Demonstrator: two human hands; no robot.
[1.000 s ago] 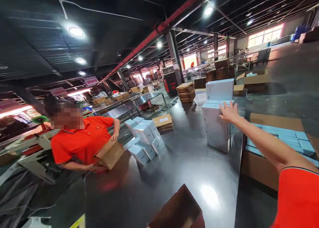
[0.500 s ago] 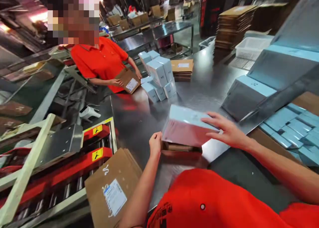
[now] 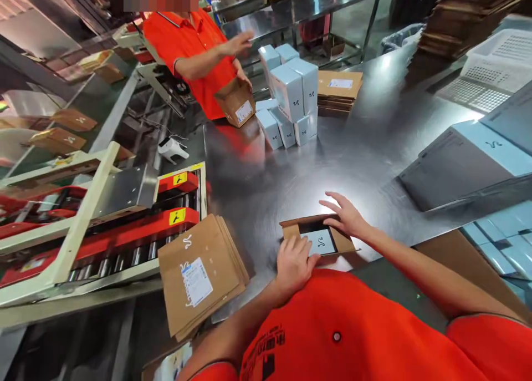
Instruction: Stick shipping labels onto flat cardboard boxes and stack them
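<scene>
In front of my body, on the metal table point(image 3: 353, 176), stands an open cardboard box point(image 3: 344, 241). Inside it lies a light-blue box point(image 3: 322, 241) with a dark squiggle on its top face. My left hand point(image 3: 296, 262) rests over the near left side of the carton, its fingers stretched toward the blue box. At the far right rim is my right hand point(image 3: 344, 214), fingers spread, with the lower ones touching the carton's edge. Neither hand grips anything.
A pile of flattened cartons point(image 3: 199, 270) lies at left beside a roller conveyor point(image 3: 133, 253). Light-blue boxes point(image 3: 293, 90) are stacked ahead, near a co-worker point(image 3: 195, 54) holding a carton point(image 3: 236, 101). More large boxes point(image 3: 465, 159) and a white basket point(image 3: 494, 59) stand at right.
The blue box has gone from above the carton to inside it. My left hand has moved off the carton's left end onto its near side. The co-worker's flat carton is now opened up.
</scene>
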